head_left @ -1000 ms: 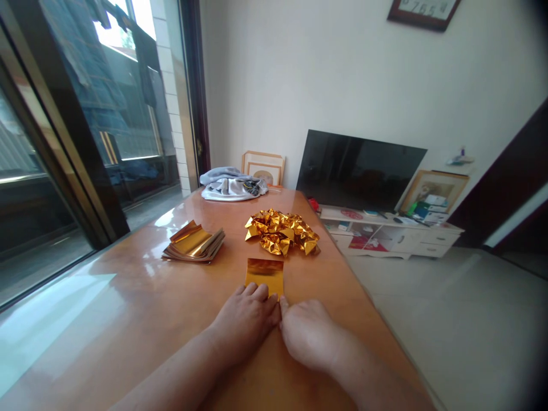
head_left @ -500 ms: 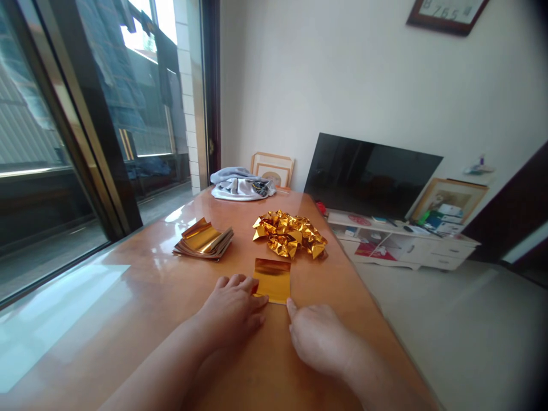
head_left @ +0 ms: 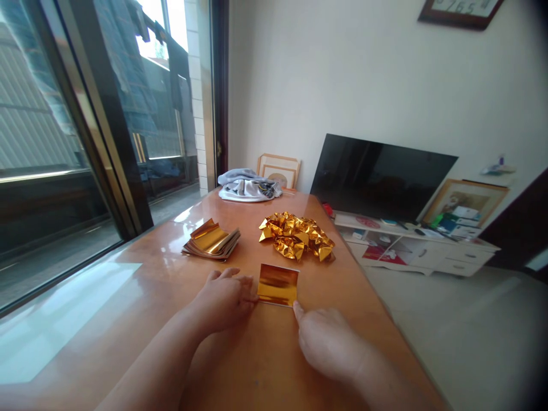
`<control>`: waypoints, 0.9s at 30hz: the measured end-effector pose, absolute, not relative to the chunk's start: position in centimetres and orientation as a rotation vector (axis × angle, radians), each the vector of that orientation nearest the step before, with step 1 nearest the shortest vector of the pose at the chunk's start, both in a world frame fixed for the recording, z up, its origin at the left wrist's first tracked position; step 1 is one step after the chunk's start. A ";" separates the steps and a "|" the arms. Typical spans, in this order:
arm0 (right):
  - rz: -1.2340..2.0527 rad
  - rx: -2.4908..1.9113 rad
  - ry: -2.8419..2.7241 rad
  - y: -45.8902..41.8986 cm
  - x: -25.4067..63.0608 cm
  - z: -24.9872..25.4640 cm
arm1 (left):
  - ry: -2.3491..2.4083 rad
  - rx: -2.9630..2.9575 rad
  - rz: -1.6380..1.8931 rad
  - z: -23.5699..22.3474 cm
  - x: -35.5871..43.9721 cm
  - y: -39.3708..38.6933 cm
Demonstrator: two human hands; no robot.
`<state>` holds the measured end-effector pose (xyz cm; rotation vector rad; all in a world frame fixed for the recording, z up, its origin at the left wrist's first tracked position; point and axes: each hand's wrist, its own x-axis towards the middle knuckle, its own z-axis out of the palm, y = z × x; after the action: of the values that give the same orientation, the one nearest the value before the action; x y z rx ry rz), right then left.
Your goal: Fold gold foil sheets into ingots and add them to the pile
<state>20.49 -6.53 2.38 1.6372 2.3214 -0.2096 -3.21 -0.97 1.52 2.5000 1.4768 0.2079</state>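
A folded sheet of shiny gold foil paper (head_left: 278, 286) lies flat on the wooden table in front of me. My left hand (head_left: 229, 299) rests palm down at its lower left, with fingers spread and fingertips by the left edge. At the lower right corner, my right hand (head_left: 327, 339) touches the sheet with an outstretched index finger; its other fingers are curled under and partly hidden. Beyond the left hand sits a stack of gold foil sheets (head_left: 213, 240). Farther back, a pile of folded gold paper pieces (head_left: 295, 235) sits to the right of the stack.
Grey and white cloth (head_left: 248, 185) lies at the far end of the table (head_left: 141, 319). Past the table's right edge stand a dark television (head_left: 381, 177) and a low white cabinet (head_left: 411, 248). A glass sliding door (head_left: 103, 114) runs along the left.
The left hand has slid left off the sheet to its edge. The sheet now lies slightly turned, with its top edge sloping down to the right. The right index finger stays at the corner.
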 end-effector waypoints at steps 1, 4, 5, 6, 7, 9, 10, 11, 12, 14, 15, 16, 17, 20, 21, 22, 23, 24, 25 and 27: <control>-0.212 1.641 2.322 -6.5 20.5 2.4 | 1.470 2.505 0.234 1.6 -3.2 -1.0; -0.219 1.657 2.337 -6.6 20.6 2.5 | 1.414 2.552 0.348 1.8 -3.0 -1.1; -0.218 1.661 2.349 -6.6 20.6 2.5 | 1.396 2.575 0.398 1.8 -2.8 -1.1; -0.216 1.664 2.360 -6.6 20.6 2.4 | 1.383 2.598 0.455 1.8 -2.5 -1.1; -0.212 1.670 2.368 -6.6 20.6 2.4 | 1.380 2.615 0.520 1.8 -2.1 -1.2; -0.210 1.681 2.375 -6.6 20.7 2.3 | 1.383 2.634 0.657 1.8 -1.3 -1.5; -0.208 1.685 2.377 -6.6 20.7 2.3 | 1.385 2.638 0.717 1.9 -0.9 -1.7; -0.204 1.686 2.382 -6.6 20.7 2.3 | 1.385 2.643 0.765 2.0 -0.5 -1.9; -0.198 1.683 2.390 -6.6 20.7 2.2 | 1.375 2.649 0.800 2.0 -0.2 -2.1; -0.177 1.678 2.409 -6.6 20.6 2.2 | 1.349 2.660 0.833 2.2 0.3 -2.5; -0.163 1.681 2.417 -6.6 20.6 2.1 | 1.330 2.667 0.826 2.2 0.4 -2.6; -0.152 1.686 2.425 -6.6 20.6 2.1 | 1.311 2.675 0.805 2.2 0.5 -2.6; -0.142 1.697 2.431 -6.6 20.6 2.0 | 1.288 2.686 0.769 2.1 0.6 -2.6; -0.128 1.751 2.453 -6.4 20.6 1.8 | 1.198 2.729 0.609 1.7 0.7 -2.3; -0.128 1.777 2.461 -6.2 20.7 1.8 | 1.174 2.743 0.560 1.5 0.7 -2.1; -0.123 1.807 2.471 -6.1 20.7 1.7 | 1.159 2.753 0.520 1.2 0.8 -1.9; -0.116 1.840 2.479 -5.8 20.8 1.6 | 1.156 2.760 0.492 1.0 0.8 -1.7; -0.104 1.872 2.486 -5.6 20.9 1.5 | 1.164 2.764 0.476 0.7 0.8 -1.5; -0.089 1.903 2.489 -5.3 21.0 1.3 | 1.179 2.765 0.469 0.5 0.8 -1.4; -0.065 1.939 2.499 -4.7 21.3 1.0 | 1.208 2.762 0.464 0.1 0.7 -1.1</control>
<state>21.33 -4.72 1.05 1.9385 2.4987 -0.0645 0.73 -1.08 0.08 2.7618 1.2083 0.4643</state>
